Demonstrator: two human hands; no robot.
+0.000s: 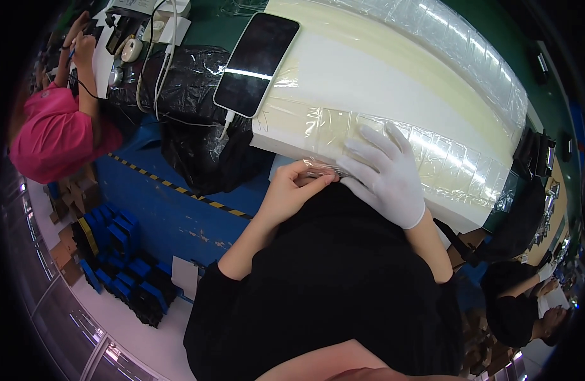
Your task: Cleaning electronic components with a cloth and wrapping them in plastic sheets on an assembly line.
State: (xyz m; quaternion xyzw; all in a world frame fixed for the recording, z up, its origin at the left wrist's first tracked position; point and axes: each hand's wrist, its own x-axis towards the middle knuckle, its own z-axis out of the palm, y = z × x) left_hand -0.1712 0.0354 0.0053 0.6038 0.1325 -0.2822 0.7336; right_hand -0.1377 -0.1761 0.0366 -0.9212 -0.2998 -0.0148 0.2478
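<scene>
In front of me lies a long white slab or box (394, 79) with pale yellowish bands, and I cannot tell which it is. Clear, shiny plastic film (460, 166) runs along its near edge. At the film's left end, my bare left hand (285, 195) pinches a crumpled bit of it between thumb and fingers, just over the near edge. My right hand (389, 178), in a white glove, rests on the film with its fingers spread, close beside the left one. The fingertips of the left hand are partly hidden by the film.
A phone (257, 63) with a white cable lies on the slab's left end. Black plastic bags (200, 143) and cables sit left of it. More clear film (460, 47) covers the far side. Co-workers are at left, in a pink top (61, 133), and at lower right (511, 305).
</scene>
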